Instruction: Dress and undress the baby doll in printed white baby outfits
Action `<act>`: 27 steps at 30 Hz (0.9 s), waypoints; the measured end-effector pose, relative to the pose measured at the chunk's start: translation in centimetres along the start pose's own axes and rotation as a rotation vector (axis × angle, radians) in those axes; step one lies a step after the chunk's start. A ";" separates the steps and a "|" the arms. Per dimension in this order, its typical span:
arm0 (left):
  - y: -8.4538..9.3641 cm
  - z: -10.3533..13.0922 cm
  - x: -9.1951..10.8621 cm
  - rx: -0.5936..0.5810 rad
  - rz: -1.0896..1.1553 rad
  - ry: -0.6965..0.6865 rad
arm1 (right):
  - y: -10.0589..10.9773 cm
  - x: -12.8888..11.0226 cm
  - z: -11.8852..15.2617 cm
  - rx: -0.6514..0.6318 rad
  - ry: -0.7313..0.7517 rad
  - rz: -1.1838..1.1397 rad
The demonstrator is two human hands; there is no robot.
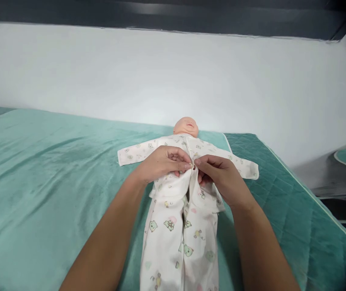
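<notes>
A baby doll [186, 127] lies on its back, its head toward the wall. It wears a white printed long-sleeved top [173, 186] and matching trousers [163, 242] with small green bears. My left hand [168, 163] pinches one front edge of the top at chest height, thumb and forefinger closed on the cloth. Opposite it, my right hand [217, 171] pinches the other front edge. The fingertips of both hands nearly meet at a small fastening, too small to make out. Below my hands the front of the top hangs parted.
A green blanket [54, 182] with folds covers the bed on the left. On the right shows a darker quilted mattress cover [282, 210] with a pale edge. The white wall [100, 72] rises behind the doll, with a dark beam [161, 16] above.
</notes>
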State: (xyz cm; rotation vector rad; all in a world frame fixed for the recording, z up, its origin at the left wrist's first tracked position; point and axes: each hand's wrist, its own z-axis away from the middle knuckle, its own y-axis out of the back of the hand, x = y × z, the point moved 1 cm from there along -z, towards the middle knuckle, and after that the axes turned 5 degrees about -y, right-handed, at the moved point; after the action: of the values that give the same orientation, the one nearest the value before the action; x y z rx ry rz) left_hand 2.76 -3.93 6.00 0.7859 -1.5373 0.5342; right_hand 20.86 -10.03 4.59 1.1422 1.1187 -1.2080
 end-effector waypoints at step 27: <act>0.3 -0.1 -0.7 -0.111 -0.029 -0.020 | 0.2 0.4 -0.2 -0.074 0.010 -0.021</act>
State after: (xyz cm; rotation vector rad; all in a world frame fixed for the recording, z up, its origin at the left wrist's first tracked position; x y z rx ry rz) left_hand 2.60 -3.60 5.38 0.7286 -1.5578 0.4171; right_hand 21.07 -9.90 4.23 1.0836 1.1765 -1.1685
